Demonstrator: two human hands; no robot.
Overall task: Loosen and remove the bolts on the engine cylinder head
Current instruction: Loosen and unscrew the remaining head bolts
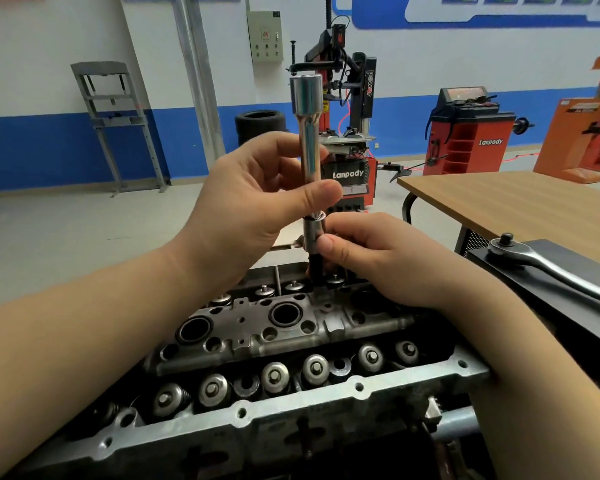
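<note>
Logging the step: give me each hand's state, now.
Left hand: closed, gripping the extension bar.
Right hand: closed, pinching the socket at the bar's lower end.

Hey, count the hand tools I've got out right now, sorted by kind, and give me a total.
Extension bar, held by left hand: 1
Socket, pinched by right hand: 1
Ratchet wrench: 1
Total: 3
</note>
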